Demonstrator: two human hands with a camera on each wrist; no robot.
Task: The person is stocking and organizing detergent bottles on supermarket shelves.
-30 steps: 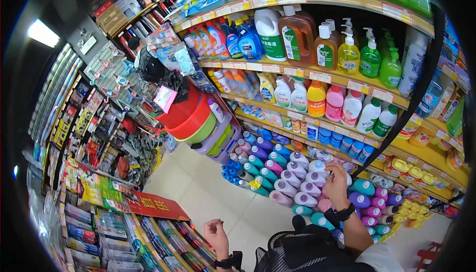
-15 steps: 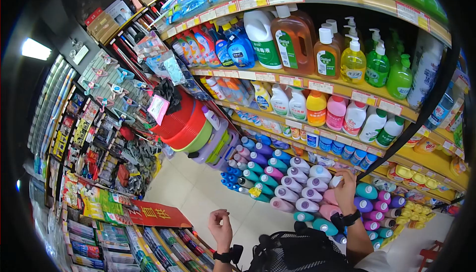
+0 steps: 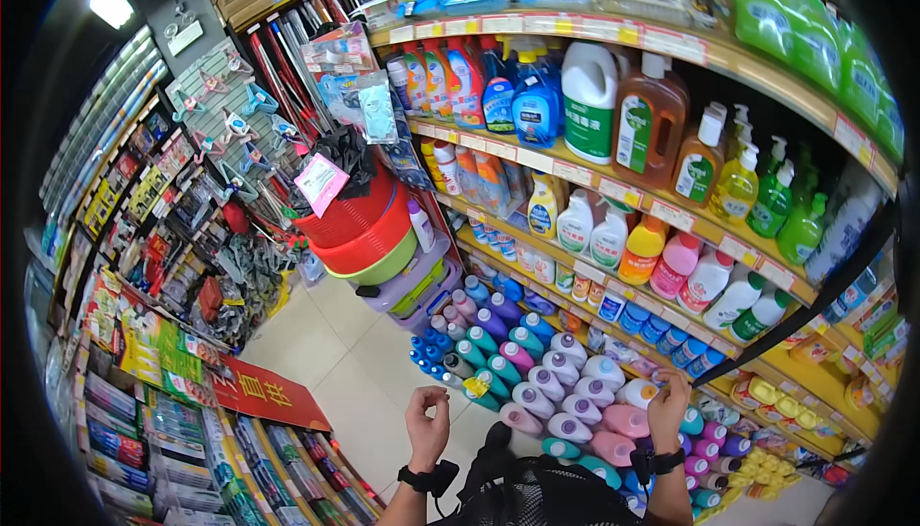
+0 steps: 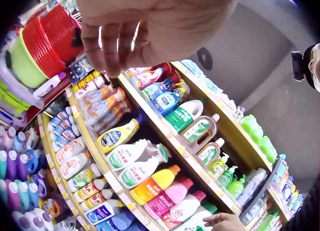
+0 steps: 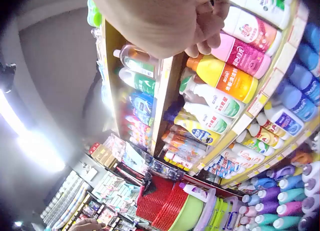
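Hovering empty, fingers loosely curled, the left grip [image 3: 427, 423] and right grip [image 3: 668, 411] suggest looking over rather than handling, with floor bottles [image 3: 576, 407] between and beyond them and shelved bottles [image 3: 641, 253] farther ahead, so grasping any would call for forward reach and opened fingers.

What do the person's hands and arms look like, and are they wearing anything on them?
The left hand and right hand are bare, with no gloves. Each wrist has a black band with a small, dark, boxy gadget: one left, one right. The forearms that show have no sleeves.
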